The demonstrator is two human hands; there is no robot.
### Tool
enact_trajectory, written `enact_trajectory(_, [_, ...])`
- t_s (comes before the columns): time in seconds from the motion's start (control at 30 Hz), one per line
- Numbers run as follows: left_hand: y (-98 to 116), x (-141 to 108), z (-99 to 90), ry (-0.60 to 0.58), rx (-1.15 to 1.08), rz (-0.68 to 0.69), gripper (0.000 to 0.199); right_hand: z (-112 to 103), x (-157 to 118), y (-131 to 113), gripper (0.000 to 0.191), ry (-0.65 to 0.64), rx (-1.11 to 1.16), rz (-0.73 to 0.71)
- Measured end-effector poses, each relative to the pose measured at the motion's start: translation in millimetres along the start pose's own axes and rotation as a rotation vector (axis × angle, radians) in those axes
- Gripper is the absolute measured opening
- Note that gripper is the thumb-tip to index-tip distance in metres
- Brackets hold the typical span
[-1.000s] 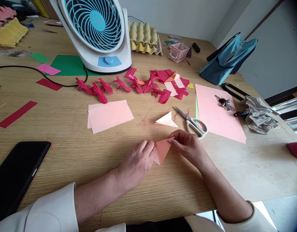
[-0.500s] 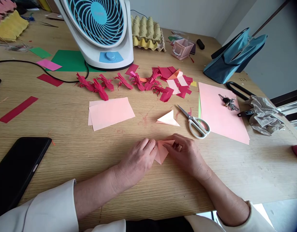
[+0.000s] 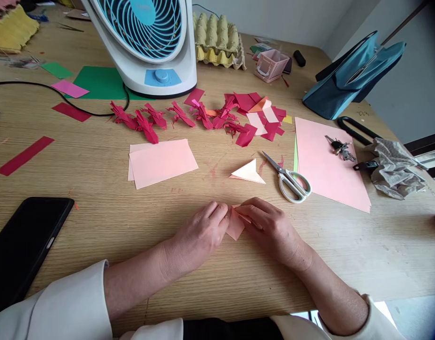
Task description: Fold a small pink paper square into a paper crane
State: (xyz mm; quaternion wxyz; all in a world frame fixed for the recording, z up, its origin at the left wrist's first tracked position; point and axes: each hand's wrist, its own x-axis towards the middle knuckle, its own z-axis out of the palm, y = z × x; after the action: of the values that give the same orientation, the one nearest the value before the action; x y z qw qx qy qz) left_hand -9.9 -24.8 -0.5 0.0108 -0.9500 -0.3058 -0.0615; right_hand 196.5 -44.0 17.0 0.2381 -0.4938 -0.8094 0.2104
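Note:
Between my two hands is a small folded piece of pink paper [image 3: 235, 227], low over the table. My left hand [image 3: 208, 224] pinches its left side, with the fingers closed. On the right side, my right hand [image 3: 270, 229] is closed on a folded flap of the same paper, and its fingers cover the upper right part. Just beyond lies a pale pink folded paper piece [image 3: 248, 172]. White-handled scissors [image 3: 290, 182] rest to its right, blades pointing away to the left. Two overlapping pink paper rectangles [image 3: 164, 163] lie farther left.
A row of folded red paper figures [image 3: 146, 127] stretches across the table below a white and blue fan [image 3: 161, 78]. Pink sheets [image 3: 327, 165] with keys [image 3: 341, 150] lie at right, near a teal bag [image 3: 345, 89]. A black phone [image 3: 26, 245] is at left.
My right hand has moved slightly left over the paper, and the right flap is now folded inward under its fingers. My left hand keeps its place. The view has shifted a little.

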Motion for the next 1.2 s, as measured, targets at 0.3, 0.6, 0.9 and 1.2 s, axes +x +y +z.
enact_trajectory(0.3, [-6,1,-4.7,-0.024,-0.013,0.047,0.030,-13,-1,0,0.026,-0.154,-0.060,-0.132])
enact_trajectory(0.6, [-14,3,-5.0,-0.006,-0.076,0.117,0.032,-17,-2,1,0.025,-0.198,-0.169,-0.201])
enact_trajectory(0.9, [-15,2,-0.6,0.127,0.014,0.187,0.031,-19,-4,-2,0.023,-0.214,-0.230,-0.226])
enact_trajectory(1.2, [-16,3,2.5,0.107,-0.012,0.211,0.035,-23,-3,-4,0.023,-0.214,-0.220,-0.235])
